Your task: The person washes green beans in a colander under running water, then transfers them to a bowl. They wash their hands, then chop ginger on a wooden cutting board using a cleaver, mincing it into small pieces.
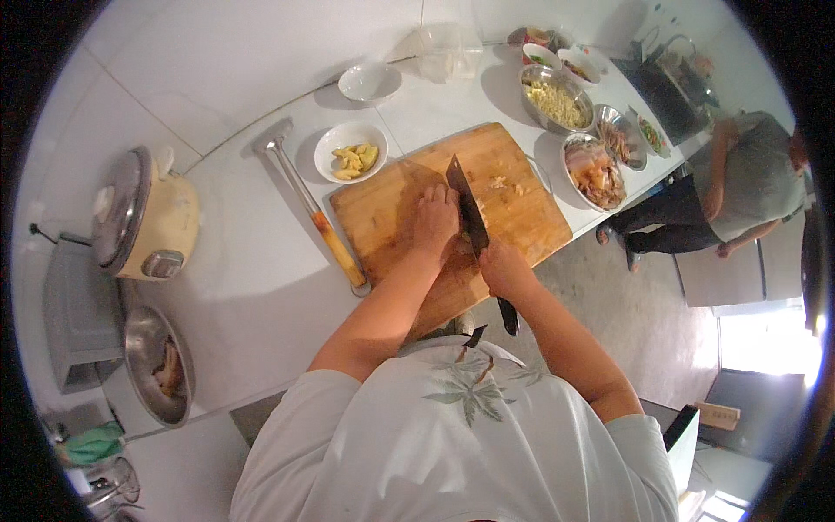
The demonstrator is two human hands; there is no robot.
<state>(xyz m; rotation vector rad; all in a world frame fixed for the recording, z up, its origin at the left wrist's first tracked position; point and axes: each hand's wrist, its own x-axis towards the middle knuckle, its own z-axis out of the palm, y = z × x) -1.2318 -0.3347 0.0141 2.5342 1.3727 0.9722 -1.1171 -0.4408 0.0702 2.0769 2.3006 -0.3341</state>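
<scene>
My right hand [507, 273] grips the black handle of a kitchen cleaver [467, 202]. Its dark blade lies over a wooden cutting board [404, 176], pointing away from me. Close against the blade's left side, my left hand [438, 212] rests on the board with its fingers bent. What lies beneath those fingers is hidden. Small pale chopped bits [498, 182] are scattered to the right of the blade. Just past the board's left corner stands a white bowl [324, 158] with yellow pieces [354, 160], perhaps ginger.
A long wooden-handled metal utensil [319, 222] lies left of the board. Further left are a rice cooker [153, 218] and a steel bowl [140, 365] with meat. Right of the board, a meat bowl [595, 173] and a noodle-like food bowl [554, 101] crowd the counter. A person [743, 179] stands right.
</scene>
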